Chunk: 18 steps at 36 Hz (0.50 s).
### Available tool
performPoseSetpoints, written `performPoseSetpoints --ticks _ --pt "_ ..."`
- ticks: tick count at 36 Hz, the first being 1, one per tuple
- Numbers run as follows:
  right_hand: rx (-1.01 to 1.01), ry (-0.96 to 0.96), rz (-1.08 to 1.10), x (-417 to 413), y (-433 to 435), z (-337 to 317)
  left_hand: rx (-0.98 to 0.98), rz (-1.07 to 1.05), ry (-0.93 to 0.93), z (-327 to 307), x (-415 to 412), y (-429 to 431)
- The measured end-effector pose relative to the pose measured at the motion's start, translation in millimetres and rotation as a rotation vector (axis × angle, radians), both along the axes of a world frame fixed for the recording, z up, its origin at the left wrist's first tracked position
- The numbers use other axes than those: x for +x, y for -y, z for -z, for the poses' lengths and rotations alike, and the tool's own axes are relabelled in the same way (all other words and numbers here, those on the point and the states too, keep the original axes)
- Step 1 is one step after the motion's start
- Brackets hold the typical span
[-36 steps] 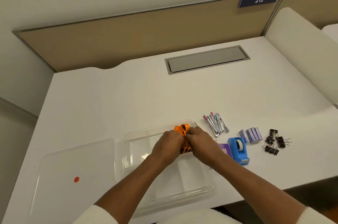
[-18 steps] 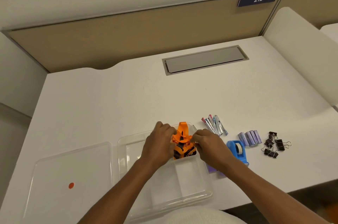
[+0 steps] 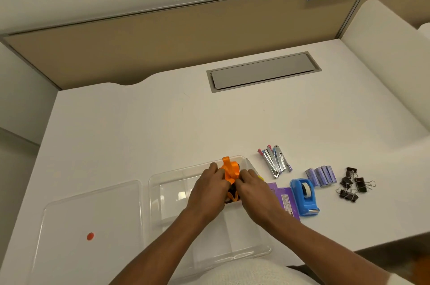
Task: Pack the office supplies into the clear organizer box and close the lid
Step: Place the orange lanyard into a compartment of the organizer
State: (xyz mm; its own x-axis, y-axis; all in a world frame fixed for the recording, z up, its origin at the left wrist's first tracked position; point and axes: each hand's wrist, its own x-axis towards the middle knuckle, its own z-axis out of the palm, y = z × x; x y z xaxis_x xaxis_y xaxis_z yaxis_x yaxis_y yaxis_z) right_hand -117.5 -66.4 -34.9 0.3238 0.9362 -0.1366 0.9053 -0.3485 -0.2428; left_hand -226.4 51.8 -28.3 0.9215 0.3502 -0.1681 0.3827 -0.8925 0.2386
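The clear organizer box lies open on the white desk near its front edge. In its far right compartment sits a bundle of orange and black lanyards. My left hand presses against the bundle from the left and my right hand from the right, fingers curled on it. The clear lid with a red dot lies flat to the left of the box. Right of the box lie a purple packet, a blue tape dispenser, staplers, purple staple boxes and black binder clips.
A grey cable hatch is set into the desk at the back. A tan partition with a sign reading 212 rises behind it. A white divider borders the right side.
Both hands have stayed on the orange lanyard bundle; they spread apart and then closed in again, pushing it down into the far right compartment. The camera view shifted slightly.
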Motion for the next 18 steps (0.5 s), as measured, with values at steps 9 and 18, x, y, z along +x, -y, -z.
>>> performPoseSetpoints --ticks 9,18 --pt "-0.086 -0.034 -0.166 14.0 -9.5 -3.4 -0.043 -0.046 0.025 1.6 2.8 -1.4" --pt "-0.016 -0.034 -0.108 10.5 17.6 -3.0 0.014 0.167 0.004 19.9 -5.8 -5.7"
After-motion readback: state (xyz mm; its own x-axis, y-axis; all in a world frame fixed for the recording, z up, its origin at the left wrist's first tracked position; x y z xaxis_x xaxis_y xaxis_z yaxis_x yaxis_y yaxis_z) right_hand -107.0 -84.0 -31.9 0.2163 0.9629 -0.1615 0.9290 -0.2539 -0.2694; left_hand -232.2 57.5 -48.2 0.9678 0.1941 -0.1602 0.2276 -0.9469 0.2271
